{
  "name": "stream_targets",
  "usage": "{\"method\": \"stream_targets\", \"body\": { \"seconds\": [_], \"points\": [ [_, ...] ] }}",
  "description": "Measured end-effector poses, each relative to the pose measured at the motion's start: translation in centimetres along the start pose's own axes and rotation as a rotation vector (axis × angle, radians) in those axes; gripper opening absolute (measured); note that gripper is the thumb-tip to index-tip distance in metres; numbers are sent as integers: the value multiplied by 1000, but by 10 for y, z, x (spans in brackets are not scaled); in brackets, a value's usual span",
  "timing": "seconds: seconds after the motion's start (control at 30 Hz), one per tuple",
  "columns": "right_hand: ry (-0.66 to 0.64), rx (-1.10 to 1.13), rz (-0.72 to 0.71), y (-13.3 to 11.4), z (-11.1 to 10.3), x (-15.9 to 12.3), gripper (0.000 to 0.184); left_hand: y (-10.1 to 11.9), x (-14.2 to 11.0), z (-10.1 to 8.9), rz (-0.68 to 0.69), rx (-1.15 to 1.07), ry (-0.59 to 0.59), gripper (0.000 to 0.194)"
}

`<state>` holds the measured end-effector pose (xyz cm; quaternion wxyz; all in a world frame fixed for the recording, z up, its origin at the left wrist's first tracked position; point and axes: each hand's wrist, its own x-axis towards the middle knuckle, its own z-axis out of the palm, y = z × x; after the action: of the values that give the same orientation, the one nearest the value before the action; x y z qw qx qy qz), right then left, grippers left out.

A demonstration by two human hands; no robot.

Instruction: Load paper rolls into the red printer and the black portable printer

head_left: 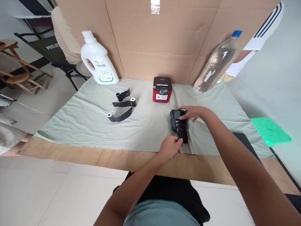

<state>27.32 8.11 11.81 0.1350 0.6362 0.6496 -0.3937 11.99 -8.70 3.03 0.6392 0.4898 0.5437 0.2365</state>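
A small black device that looks like a portable printer (174, 123) sits on the cloth towards the front, right of centre. A glossy black paper strip (182, 130) runs down over its front towards me. My left hand (170, 147) is closed in a pinch on the strip's lower end, at the cloth's front edge. My right hand (194, 112) grips the printer's top and right side, fingers lying across its upper face. Part of the printer is hidden under those fingers. Farther back stands a red and black printer (162, 90) with a black strip at its opening.
Several partly unrolled black paper rolls, among them one roll (119, 116), lie on the left. A white detergent bottle (100, 62) and a clear plastic bottle (215, 64) stand against a cardboard panel (164, 40). A dark flat object (245, 142) and green stool (270, 130) are right. People are nearby.
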Motion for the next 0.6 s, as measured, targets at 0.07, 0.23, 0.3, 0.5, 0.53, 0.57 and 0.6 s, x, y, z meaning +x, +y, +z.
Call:
{"method": "stream_targets", "body": {
  "seconds": [0.07,0.23,0.3,0.5,0.53,0.57,0.6],
  "points": [
    [13,16,-19,6,3,1,86,-2,1,1,9,8,-6,33],
    [54,-29,-54,12,7,3,87,0,-1,1,29,16,-7,32],
    [69,-48,-56,11,7,2,86,3,-3,0,25,9,-11,31],
    [89,-29,-38,7,7,-1,87,3,-4,-1,42,80,-30,32],
    [98,-19,-36,5,12,-2,90,2,-4,-1,51,91,-31,32],
    [122,-15,-33,2,20,-5,95,1,-4,-1,64,104,-31,33],
    [162,-25,-28,-2,31,-8,101,1,-5,0,85,124,-28,34]
  ]
}}
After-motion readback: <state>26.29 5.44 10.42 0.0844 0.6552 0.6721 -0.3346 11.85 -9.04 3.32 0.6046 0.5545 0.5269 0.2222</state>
